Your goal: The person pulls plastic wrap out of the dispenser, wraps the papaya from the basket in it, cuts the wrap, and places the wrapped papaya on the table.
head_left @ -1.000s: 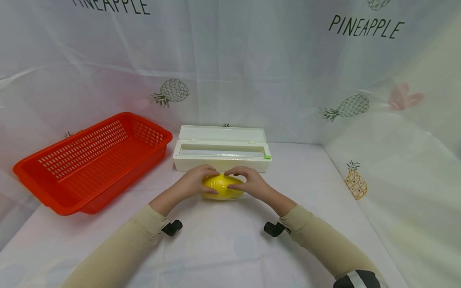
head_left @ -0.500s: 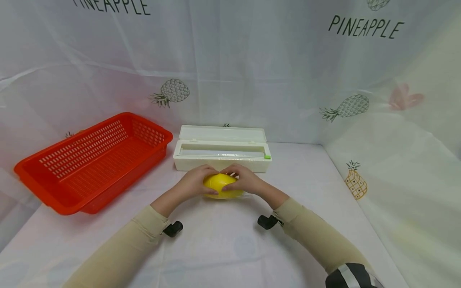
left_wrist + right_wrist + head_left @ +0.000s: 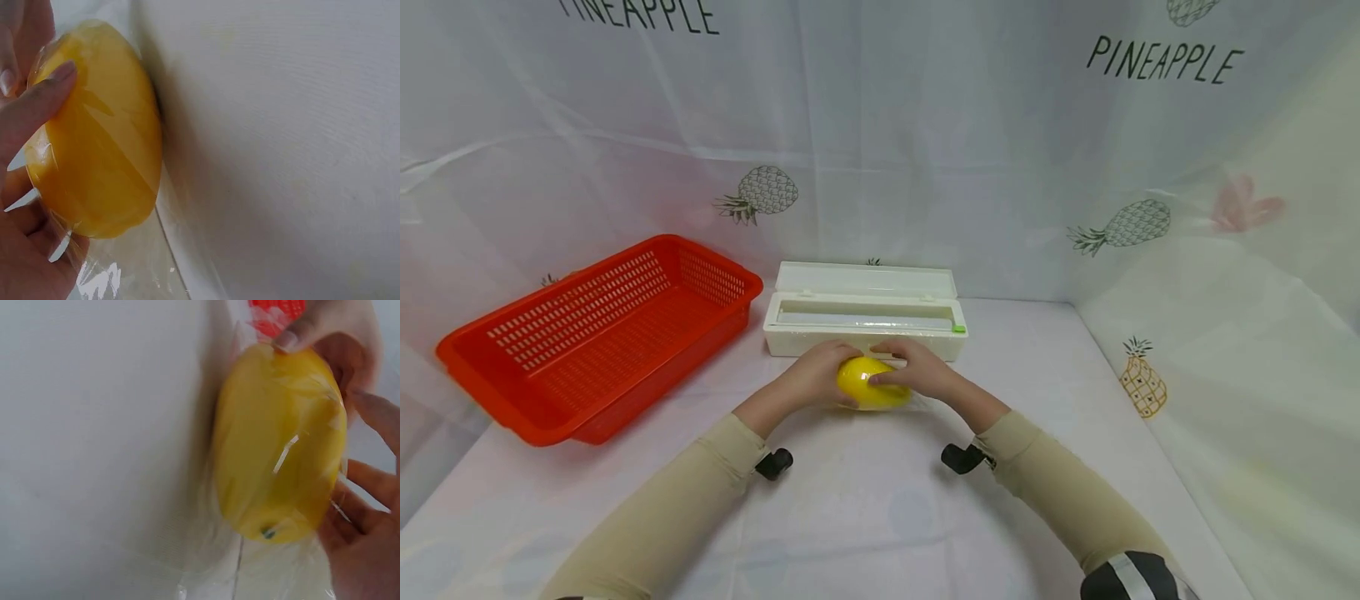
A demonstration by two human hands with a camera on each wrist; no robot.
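A smooth yellow oval fruit (image 3: pixel 861 385) with a dark green spot at one end lies between both hands, covered in clear cling film (image 3: pixel 103 275). My left hand (image 3: pixel 812 375) grips its left end, the thumb (image 3: pixel 47 94) on the film-covered skin and the fingers partly hidden behind. On the other side my right hand (image 3: pixel 925 373) curves round the fruit, thumb near its top, fingers at the film behind. Film spreads loose beneath the fruit (image 3: pixel 281 450) in the right wrist view. Just behind the hands stands a white cling film dispenser (image 3: pixel 865 342), lid raised.
A red plastic basket (image 3: pixel 625 400) with slotted walls stands on the left. The dispenser has a green slider (image 3: pixel 958 329) at its right end. White cloth printed with pineapples (image 3: pixel 767 190) hangs behind and to the right of the white table (image 3: pixel 850 517).
My left hand has shifted round the fruit, its thumb now lower at the left end. The fruit has moved slightly right. My right hand moved left, then slightly back right.
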